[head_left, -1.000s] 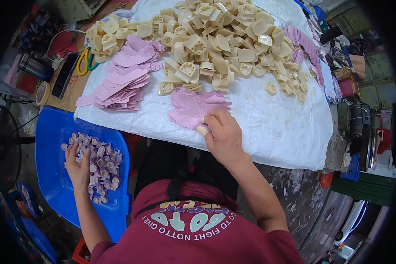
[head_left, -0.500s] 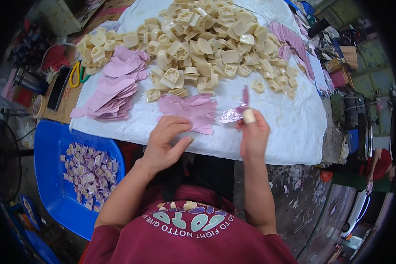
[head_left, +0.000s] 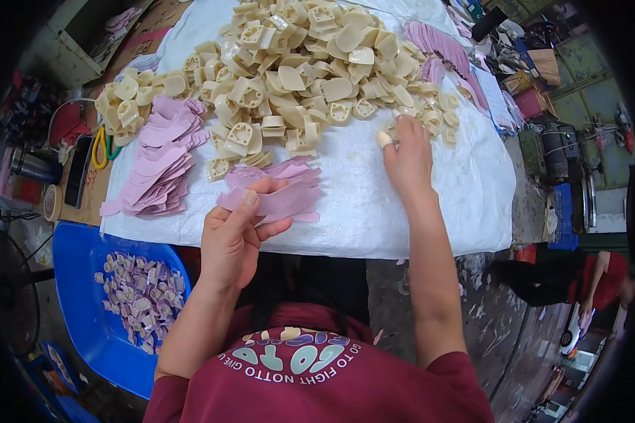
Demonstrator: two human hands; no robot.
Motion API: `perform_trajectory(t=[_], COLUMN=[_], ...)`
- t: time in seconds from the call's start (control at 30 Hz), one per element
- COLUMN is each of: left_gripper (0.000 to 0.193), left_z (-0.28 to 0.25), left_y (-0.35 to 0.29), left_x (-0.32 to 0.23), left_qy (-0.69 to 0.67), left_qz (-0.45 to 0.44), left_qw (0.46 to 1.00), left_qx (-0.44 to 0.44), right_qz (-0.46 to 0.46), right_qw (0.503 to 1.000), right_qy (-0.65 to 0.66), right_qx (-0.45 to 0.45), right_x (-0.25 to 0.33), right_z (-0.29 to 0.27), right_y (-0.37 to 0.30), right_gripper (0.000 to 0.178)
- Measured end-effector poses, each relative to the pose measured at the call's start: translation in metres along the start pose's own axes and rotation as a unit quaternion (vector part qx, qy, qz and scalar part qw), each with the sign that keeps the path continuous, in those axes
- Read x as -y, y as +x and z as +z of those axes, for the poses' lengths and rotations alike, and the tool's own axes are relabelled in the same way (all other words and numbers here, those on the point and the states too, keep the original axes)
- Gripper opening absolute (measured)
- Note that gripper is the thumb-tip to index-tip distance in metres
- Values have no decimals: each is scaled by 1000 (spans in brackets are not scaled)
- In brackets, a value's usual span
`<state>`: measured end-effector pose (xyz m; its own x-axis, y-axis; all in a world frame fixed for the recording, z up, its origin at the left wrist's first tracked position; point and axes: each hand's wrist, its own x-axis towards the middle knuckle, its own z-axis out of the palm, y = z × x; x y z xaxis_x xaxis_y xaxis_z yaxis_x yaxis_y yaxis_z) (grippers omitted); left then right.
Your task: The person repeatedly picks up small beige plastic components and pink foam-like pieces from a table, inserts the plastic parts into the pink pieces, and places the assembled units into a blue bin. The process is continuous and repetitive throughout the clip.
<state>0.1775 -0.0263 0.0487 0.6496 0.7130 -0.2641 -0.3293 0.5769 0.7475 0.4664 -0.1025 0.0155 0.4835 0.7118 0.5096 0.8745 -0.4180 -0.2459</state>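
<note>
My left hand (head_left: pixel 234 236) pinches a pale pink curved strip (head_left: pixel 279 203) of thin sheet material between thumb and fingers, just above a small stack of like strips (head_left: pixel 296 173). Farther right, my right hand (head_left: pixel 410 151) reaches over the small cream moulded parts (head_left: pixel 430 116) at the edge of a heap. Its thumb wears a pale cover and stands apart from the fingers, with part of the fingertips hidden. The large heap of cream moulded parts (head_left: pixel 335 89) fills the far side of the white-covered table (head_left: pixel 360 211).
A taller stack of pink strips (head_left: pixel 164 155) lies at left, with more pink strips (head_left: pixel 437 44) at far right. Below the table's left edge is a blue tub (head_left: pixel 77 296) holding purple-and-cream pieces (head_left: pixel 144 296). Scissors (head_left: pixel 100 148) and a tape roll (head_left: pixel 52 202) lie nearby. Another person (head_left: pixel 593 278) is at right.
My left hand has lifted a pink strip from the small stack. The right hand has moved away to the small cream parts, and the shiny purple piece it held is no longer visible.
</note>
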Motion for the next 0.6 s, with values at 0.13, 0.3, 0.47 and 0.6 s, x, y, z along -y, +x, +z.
perform_trajectory(t=[0.13,0.3,0.47,0.6], left_gripper=[36,40,41,44], left_z=[-2,-9,1,10], left_y=[1,3,7,0], left_x=[1,-2,10,5], left_qy=[-59,-164,-192,-214], left_qz=[17,-1,-11,-6], left_qw=[998,986,981,975], left_qx=[7,0,-27,-49], right_qz=[-8,126,118,-63], right_qw=[1000,966,887,847], right_qy=[-14,214,443,510], right_qx=[9,-68,59,135], right_x=[-14,-4,114,177], right_z=[16,-8,-50,-59], right_y=[-2,-19,-74,-91], right_gripper=[33,25,26,38])
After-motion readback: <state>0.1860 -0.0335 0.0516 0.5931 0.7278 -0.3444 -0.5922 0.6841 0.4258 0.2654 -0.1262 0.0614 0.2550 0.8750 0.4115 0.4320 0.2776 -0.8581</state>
